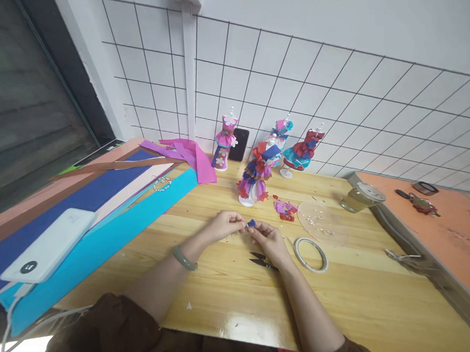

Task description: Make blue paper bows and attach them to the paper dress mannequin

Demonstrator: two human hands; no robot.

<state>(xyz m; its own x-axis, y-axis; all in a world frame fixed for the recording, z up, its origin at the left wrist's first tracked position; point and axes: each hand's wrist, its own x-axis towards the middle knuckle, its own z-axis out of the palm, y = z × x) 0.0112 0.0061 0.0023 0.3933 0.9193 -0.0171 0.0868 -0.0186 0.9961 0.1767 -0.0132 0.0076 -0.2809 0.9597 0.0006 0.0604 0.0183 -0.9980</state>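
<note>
A small dark blue piece [251,223] is pinched in the fingers of my right hand [268,240]. Just left of it, the fingertips of my left hand [226,224] are pressed together close to the piece; what they hold, if anything, is too small to make out. Black snips [262,260] lie under my right wrist. Beyond my hands stands a small dress form [255,175] in red, blue and pink. To its right are pink and red scraps [285,208] and a clear round sheet [316,221] with tiny shiny bits.
Three more dress forms, one pink [225,140], stand by the wall near a phone [238,145]. Coloured paper strips [134,211] and a white power bank [50,244] lie left. A tape roll [310,255], a lidded cup [361,198] and an orange surface [438,230] are right.
</note>
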